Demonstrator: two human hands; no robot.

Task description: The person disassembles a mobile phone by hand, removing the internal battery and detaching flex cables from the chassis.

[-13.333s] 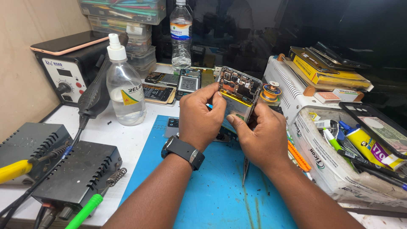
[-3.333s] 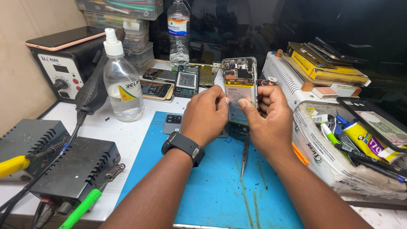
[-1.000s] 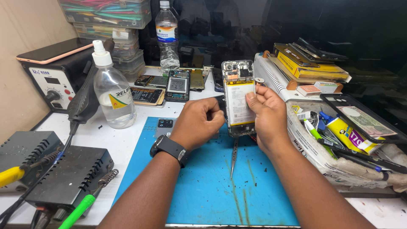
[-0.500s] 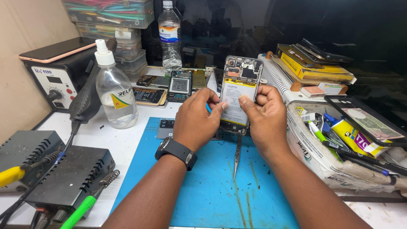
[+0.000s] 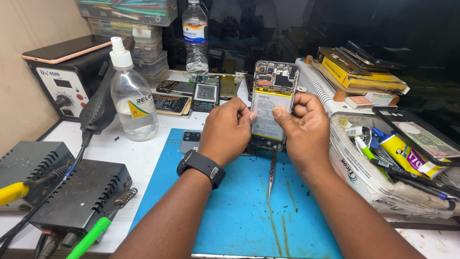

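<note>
Opened phone (image 5: 273, 103) upright at frame centre, long axis vertical — left hand (image 5: 225, 132) and right hand (image 5: 304, 129) both clamped on its lower half, equally near; tweezers (image 5: 271, 175) below.

I saw the opened phone (image 5: 274, 100) at the centre of the frame, held upright between the left hand (image 5: 226, 130) and the right hand (image 5: 303, 128), above the mat (image 5: 239, 211) on the tabletop (image 5: 143, 156). Tweezers (image 5: 271, 175) lay on the mat below the phone. A spray bottle (image 5: 132, 96) stood left of centre, a soldering station (image 5: 72, 196) sat at lower left, and a bin of tools (image 5: 383, 168) was at right.
</note>
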